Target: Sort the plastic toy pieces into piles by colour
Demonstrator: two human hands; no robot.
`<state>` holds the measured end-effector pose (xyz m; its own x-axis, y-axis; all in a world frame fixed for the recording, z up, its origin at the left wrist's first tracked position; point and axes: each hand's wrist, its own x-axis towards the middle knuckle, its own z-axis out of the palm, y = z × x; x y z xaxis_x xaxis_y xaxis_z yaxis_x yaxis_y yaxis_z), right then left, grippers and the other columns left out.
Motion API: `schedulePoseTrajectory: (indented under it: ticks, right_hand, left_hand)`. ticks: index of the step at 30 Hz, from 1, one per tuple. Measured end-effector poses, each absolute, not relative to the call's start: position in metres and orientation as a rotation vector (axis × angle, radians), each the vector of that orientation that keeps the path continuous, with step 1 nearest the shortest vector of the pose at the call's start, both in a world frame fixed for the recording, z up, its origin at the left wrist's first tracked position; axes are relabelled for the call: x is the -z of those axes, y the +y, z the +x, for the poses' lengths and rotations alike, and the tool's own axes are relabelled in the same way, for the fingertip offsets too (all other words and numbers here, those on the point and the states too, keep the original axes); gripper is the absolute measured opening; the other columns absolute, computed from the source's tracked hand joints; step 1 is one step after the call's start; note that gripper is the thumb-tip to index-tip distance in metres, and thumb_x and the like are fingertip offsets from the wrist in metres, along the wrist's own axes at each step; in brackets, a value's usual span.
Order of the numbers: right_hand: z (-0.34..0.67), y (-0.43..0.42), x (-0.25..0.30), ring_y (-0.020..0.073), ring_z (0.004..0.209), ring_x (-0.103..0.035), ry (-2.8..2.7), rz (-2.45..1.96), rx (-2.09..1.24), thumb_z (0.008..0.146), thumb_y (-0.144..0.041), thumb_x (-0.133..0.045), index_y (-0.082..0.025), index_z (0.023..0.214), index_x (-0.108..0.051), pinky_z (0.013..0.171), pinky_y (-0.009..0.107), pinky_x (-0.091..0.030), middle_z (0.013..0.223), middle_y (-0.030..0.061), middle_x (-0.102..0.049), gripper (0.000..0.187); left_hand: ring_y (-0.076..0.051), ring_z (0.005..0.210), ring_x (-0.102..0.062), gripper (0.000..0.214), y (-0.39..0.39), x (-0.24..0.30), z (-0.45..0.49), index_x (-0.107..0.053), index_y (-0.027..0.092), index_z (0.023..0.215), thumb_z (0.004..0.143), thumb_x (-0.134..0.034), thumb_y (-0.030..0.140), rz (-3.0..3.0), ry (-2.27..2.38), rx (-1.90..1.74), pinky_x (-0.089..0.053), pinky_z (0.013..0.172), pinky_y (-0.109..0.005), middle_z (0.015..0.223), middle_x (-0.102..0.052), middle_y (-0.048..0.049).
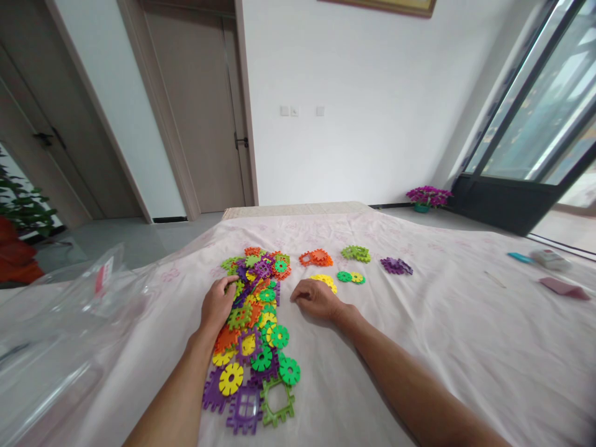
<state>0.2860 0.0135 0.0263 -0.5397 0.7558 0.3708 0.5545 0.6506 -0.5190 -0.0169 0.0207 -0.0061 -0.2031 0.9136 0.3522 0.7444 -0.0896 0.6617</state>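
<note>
A long heap of plastic interlocking building pieces lies in front of me, mixing purple, orange and green toothed squares with yellow and green notched discs. My left hand rests along the heap's left edge, its fingers loosely bent and apart over the pieces. Right of the heap, my right hand is closed, knuckles up; whatever is under its fingers is hidden. Just behind it lie yellow notched discs, partly covered by the hand. Further back sit small groups of orange squares, green squares, purple squares and green discs.
A pale flowered cloth covers the surface, with some wrinkles. Clear plastic packaging lies at the left. On the right are a blue item, a whitish box and a pink folded piece.
</note>
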Motion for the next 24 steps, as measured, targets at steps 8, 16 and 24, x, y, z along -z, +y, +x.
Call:
schedulePoseTrajectory:
  ticks: [8,16,24]
  right_hand:
    - [0.273,0.008,-0.024,0.0156,0.085,-0.064,-2.398,-0.880,-0.456,0.075,-0.011,-0.058,-0.024,0.086,-0.075,0.082,0.025,-0.045,0.088,-0.0007,-0.073,0.024]
    - [0.261,0.002,-0.027,0.0162,0.090,-0.064,-2.511,-0.681,-0.505,0.080,-0.032,-0.071,-0.024,0.091,-0.074,0.086,0.027,-0.046,0.095,0.0009,-0.072,0.014]
    - [0.260,0.006,-0.025,0.0149,0.087,-0.064,-2.499,-0.615,-0.563,0.084,-0.021,-0.064,-0.021,0.088,-0.073,0.084,0.026,-0.046,0.093,0.0019,-0.072,0.010]
  left_hand:
    - [-0.020,0.106,-0.063,0.034,0.023,0.008,-0.017,-0.067,0.024,0.112,0.087,-0.047,0.034,1.811,1.964,-1.159,-0.047,0.095,-0.031,0.117,-0.069,-0.0038]
    - [-0.019,0.107,-0.063,0.032,0.021,0.007,-0.017,-0.067,0.025,0.111,0.087,-0.047,0.033,1.813,1.969,-1.165,-0.047,0.096,-0.030,0.117,-0.069,-0.0027]
    - [-0.020,0.107,-0.063,0.033,0.022,0.008,-0.018,-0.067,0.024,0.111,0.087,-0.046,0.033,1.818,1.968,-1.163,-0.047,0.096,-0.032,0.118,-0.068,-0.0036]
